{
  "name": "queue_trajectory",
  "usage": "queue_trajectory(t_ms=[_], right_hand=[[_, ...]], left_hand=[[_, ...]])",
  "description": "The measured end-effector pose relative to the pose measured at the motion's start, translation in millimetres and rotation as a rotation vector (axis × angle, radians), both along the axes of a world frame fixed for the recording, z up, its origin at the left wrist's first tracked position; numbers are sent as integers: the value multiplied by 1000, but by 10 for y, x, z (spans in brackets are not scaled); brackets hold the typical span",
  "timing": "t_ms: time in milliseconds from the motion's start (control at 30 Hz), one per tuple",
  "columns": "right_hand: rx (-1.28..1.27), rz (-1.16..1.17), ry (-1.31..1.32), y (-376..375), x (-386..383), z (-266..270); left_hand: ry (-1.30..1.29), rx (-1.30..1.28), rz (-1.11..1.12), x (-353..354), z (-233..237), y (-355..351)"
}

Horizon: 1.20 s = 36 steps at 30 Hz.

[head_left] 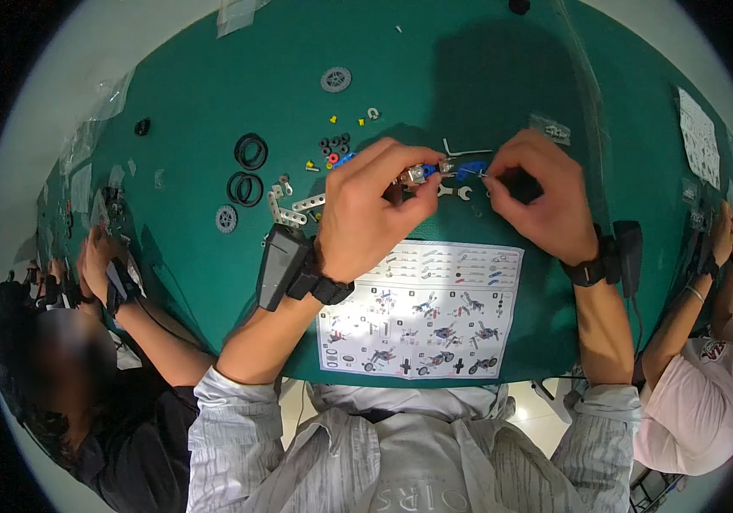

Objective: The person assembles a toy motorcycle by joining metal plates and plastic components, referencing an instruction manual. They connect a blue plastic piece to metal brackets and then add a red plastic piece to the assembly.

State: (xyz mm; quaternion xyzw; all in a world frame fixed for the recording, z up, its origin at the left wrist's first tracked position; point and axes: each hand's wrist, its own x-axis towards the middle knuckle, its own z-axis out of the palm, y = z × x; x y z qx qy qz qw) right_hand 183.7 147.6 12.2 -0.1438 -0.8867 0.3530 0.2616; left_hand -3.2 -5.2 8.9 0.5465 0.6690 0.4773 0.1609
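My left hand (375, 192) is closed around a small part-built model (420, 173) of silvery metal and blue pieces. A blue piece (471, 168) sticks out from its right end. Close to that piece, my right hand (546, 192) has thumb and forefinger pinched together. Something thin and shiny shows at those fingertips, too small to name. Just behind the model lies an L-shaped hex key (467, 151). A small open-ended wrench (457, 193) rests on the green table mat (281, 94) beneath it.
A printed instruction sheet (422, 342) lies in front of me. To the left are black rubber rings (251, 151), grey wheels (335, 79), perforated metal strips (288, 215) and several small parts. A clear bag (552, 130) sits behind my right hand. Other people work on both sides.
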Motion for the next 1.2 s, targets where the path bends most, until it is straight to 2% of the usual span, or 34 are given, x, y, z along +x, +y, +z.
queue_trajectory(t_ms=[133, 433, 833, 933, 1033, 1200], right_hand=[[99, 10, 14, -13, -15, -3], [-65, 6, 67, -23, 13, -17], [-42, -38, 1, -72, 1, 13], [-108, -74, -25, -104, -13, 58], [61, -6, -11, -50, -4, 29], [88, 37, -27, -127, 19, 0]], left_hand=[[14, 73, -1, 6, -7, 11], [35, 90, 5, 8, 4, 13], [12, 84, 8, 9, 4, 27], [0, 77, 11, 13, -9, 26], [10, 88, 9, 9, -27, 30], [49, 79, 10, 24, -21, 13]])
